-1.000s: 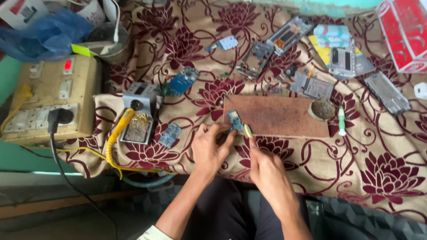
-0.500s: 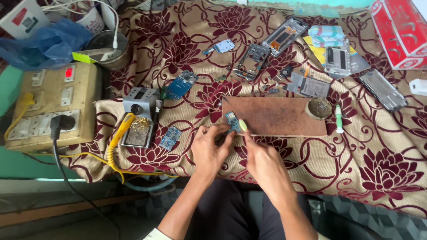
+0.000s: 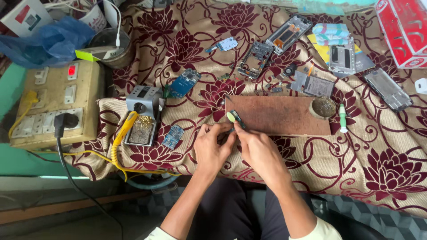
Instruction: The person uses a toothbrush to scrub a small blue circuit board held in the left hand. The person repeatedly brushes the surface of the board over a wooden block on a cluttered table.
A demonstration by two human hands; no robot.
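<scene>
Both hands meet at the near edge of the table, fingers pinched together over a small part: the left hand (image 3: 212, 149) has its grip narrow, thumb and fingertips closed on something small and dark that is mostly hidden between the two hands, and what it is cannot be told. Right hand (image 3: 258, 149) holds a slim tool with a pale green tip (image 3: 232, 117), its grip closed around the shaft, the tip lying just over the near left corner of the brown work board (image 3: 278, 114). On the board's right end sits a small round tin (image 3: 324, 106), and a white and green pen-like tube (image 3: 343, 118) lies just beside it on the flowered cloth (image 3: 382, 164). Left of the hands lie a small blue circuit board (image 3: 173, 136) and a soldering station (image 3: 143, 115) with a yellow-handled iron (image 3: 125, 128) resting across it. Farther left stands a cream switch board (image 3: 53, 104) with a black plug in it. Phone frames (image 3: 387, 89) and loose parts are scattered across the far side of the cloth
</scene>
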